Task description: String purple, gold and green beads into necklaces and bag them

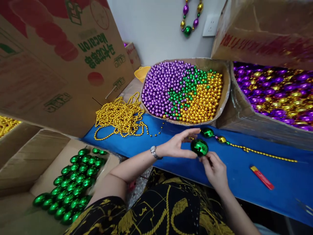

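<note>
A large shiny green bead (199, 148) sits between the thumb and fingers of my left hand (177, 143), above the blue table cover. My right hand (216, 171) is closed in a pinch at the bead's lower right edge; what its fingertips grip is too small to make out. Just beyond my left fingertips lies a smaller green bead (207, 132). It leads a strung row with a gold bead (221, 139) and a thin gold bead strand (264, 153) stretching right. A heap of gold bead chains (119, 116) lies left of my hands.
A carton (226, 94) of small purple, green and gold beads stands behind my hands. Another carton (259, 117) at right holds bigger purple and gold beads. Large green beads (75, 182) fill part of a box at lower left. A red-and-yellow cutter-like tool (262, 178) lies at right.
</note>
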A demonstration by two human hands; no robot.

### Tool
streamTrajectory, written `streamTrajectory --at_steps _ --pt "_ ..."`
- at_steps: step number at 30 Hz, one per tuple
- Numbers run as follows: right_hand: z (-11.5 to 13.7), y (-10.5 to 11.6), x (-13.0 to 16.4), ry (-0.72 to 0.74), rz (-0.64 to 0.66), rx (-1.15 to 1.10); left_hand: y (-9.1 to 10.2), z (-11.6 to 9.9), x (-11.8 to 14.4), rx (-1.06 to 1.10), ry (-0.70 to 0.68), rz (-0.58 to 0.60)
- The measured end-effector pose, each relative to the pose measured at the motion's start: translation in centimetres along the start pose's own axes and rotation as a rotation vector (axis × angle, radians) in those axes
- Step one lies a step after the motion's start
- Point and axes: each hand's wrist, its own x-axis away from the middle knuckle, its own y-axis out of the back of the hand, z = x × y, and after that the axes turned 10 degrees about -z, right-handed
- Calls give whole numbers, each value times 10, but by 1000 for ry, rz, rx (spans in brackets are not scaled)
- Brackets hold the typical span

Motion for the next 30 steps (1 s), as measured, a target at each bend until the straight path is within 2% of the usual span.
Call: streamTrajectory --at_steps 2,4,5,6,8,10,12,14,15,18,20,22,25,30 --pt "-4 6 -1 -20 -37 23 17 -10 -23 -125 -53 -91" --pt "-8 12 0 -38 -63 35 35 -13 -52 -430 -110 -240" --pt "-10 14 0 -45 -69 37 44 -11 -68 -636 -124 -269" --pt "-11 16 0 -49 -73 38 51 -8 -84 -832 -116 -259" --pt "-11 18 -1 -50 -82 45 62 3 -110 -1136 -53 -144" --pt "-10 19 -1 -46 -90 55 67 16 -126 -1304 -2 -45" --pt "-9 20 -2 -46 -96 57 66 23 -133 -1348 -2 -43" --pt "-9 21 -2 -44 -99 54 62 25 -131 -1240 -10 -107" --pt "-8 21 -3 -40 -101 54 59 23 -127 -1110 1 -151" --pt "-6 23 -4 -31 -118 63 43 12 -108 -460 128 -263" --pt "-4 23 -4 -35 -125 72 29 4 -92 -17 253 -291" --pt "-2 23 -5 -33 -121 78 16 -1 -77 261 357 -298" --pt "1 22 -5 -8 -122 82 3 -3 -62 420 438 -313" --pt "2 21 -4 28 -132 87 -4 0 -53 428 427 -350"
